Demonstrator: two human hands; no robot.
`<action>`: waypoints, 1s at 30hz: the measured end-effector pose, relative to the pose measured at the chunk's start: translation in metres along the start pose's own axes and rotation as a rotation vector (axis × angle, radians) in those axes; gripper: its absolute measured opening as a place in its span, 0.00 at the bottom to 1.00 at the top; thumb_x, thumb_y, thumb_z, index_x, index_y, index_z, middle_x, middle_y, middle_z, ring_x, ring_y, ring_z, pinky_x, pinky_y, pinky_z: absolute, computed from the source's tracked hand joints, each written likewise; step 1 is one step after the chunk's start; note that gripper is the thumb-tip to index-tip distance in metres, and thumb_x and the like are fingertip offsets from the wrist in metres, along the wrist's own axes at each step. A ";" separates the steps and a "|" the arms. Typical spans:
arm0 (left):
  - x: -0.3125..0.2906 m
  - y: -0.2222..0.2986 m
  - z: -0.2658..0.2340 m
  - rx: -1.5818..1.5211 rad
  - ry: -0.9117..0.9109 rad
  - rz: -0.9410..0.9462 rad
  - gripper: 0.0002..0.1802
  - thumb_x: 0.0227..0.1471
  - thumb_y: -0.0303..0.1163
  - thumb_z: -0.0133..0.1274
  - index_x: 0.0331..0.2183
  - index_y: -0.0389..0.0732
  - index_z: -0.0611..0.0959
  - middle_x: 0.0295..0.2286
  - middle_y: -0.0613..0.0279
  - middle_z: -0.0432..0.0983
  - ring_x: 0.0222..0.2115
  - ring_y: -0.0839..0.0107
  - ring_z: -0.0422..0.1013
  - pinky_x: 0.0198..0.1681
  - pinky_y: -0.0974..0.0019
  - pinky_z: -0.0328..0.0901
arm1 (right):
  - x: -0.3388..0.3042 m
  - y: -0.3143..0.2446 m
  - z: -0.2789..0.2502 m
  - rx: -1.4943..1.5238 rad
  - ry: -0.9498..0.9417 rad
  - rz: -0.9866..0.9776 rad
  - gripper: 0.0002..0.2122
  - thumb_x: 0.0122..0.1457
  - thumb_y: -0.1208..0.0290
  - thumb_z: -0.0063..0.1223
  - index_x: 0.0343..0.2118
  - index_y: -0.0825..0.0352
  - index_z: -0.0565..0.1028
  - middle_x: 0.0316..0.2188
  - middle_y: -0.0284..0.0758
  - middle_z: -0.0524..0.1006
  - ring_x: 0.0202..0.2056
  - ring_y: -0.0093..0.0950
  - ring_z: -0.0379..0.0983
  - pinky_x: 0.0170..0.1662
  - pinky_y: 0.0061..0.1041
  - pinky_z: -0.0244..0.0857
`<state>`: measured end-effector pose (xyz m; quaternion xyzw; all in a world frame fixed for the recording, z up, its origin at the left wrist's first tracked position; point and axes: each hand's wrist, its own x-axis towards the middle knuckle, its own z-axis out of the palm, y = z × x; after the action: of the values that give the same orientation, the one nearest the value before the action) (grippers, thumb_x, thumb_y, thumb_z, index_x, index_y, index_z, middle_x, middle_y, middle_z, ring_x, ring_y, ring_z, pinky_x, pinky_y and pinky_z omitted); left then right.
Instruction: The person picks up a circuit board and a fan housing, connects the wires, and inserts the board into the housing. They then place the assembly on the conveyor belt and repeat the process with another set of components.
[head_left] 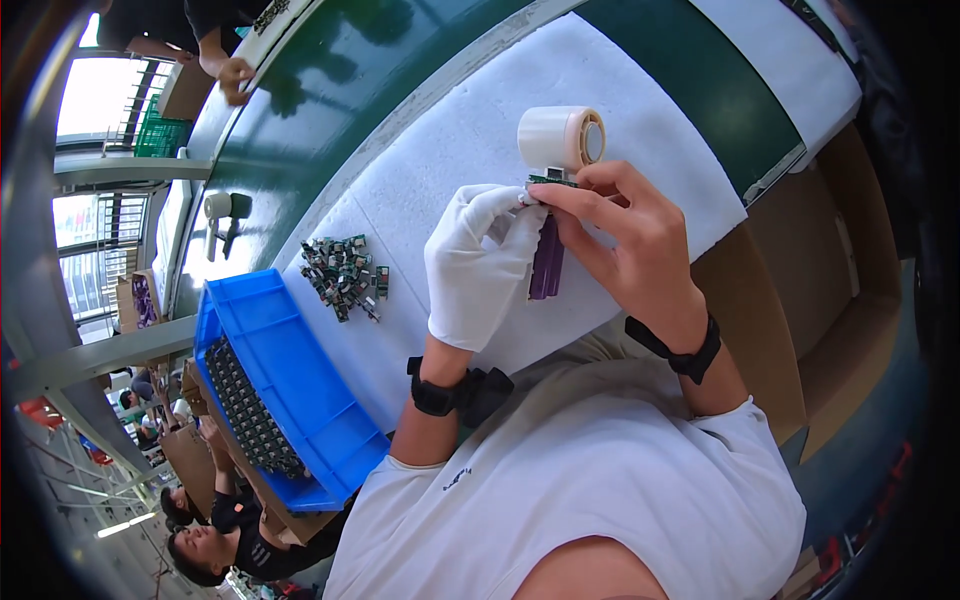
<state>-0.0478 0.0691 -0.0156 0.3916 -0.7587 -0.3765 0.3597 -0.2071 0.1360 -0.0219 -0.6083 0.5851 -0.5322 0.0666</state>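
My left hand, in a white glove, is closed with its fingertips pinched at the far end of a purple battery pack. There a small green circuit board with a silver connector sits across the pack's end. My bare right hand grips the board from the right, thumb and forefinger meeting the gloved fingertips. Fingers cover the joint between board and pack, so I cannot tell whether they are attached. Just beyond the board, a wide roll of whitish tape lies on the white foam sheet.
Left of my hands lies a heap of small circuit boards. A blue bin with rows of dark parts stands at the left edge. Open cardboard boxes are on the right. Across the green bench, another person's hand shows.
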 end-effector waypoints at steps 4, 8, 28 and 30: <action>0.003 -0.006 -0.003 -0.076 -0.050 -0.024 0.09 0.52 0.19 0.59 0.38 0.35 0.83 0.35 0.65 0.76 0.33 0.80 0.72 0.38 0.74 0.68 | 0.005 0.001 -0.010 -0.127 -0.050 -0.138 0.16 0.49 0.79 0.64 0.42 0.56 0.83 0.28 0.31 0.74 0.26 0.27 0.74 0.30 0.25 0.71; -0.004 -0.004 -0.003 -0.161 -0.091 -0.084 0.09 0.53 0.19 0.59 0.38 0.35 0.83 0.35 0.66 0.75 0.35 0.80 0.72 0.40 0.74 0.68 | 0.009 0.000 -0.019 -0.182 -0.094 -0.223 0.16 0.47 0.78 0.66 0.41 0.55 0.83 0.28 0.29 0.74 0.25 0.26 0.73 0.28 0.25 0.70; 0.017 0.009 0.002 -0.206 -0.177 -0.136 0.11 0.50 0.24 0.64 0.39 0.39 0.87 0.33 0.67 0.76 0.32 0.81 0.71 0.35 0.76 0.67 | 0.009 0.002 -0.014 0.169 -0.022 0.138 0.07 0.52 0.78 0.65 0.35 0.64 0.83 0.29 0.34 0.79 0.26 0.25 0.77 0.28 0.21 0.70; 0.024 0.011 0.004 -0.178 -0.210 -0.105 0.10 0.49 0.24 0.64 0.37 0.40 0.88 0.32 0.66 0.77 0.30 0.80 0.72 0.34 0.74 0.68 | 0.007 0.003 -0.017 0.180 0.006 0.177 0.07 0.53 0.77 0.65 0.36 0.63 0.83 0.30 0.34 0.80 0.26 0.26 0.77 0.28 0.21 0.71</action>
<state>-0.0646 0.0543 -0.0019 0.3557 -0.7342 -0.4994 0.2914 -0.2230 0.1393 -0.0129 -0.5443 0.5867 -0.5762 0.1658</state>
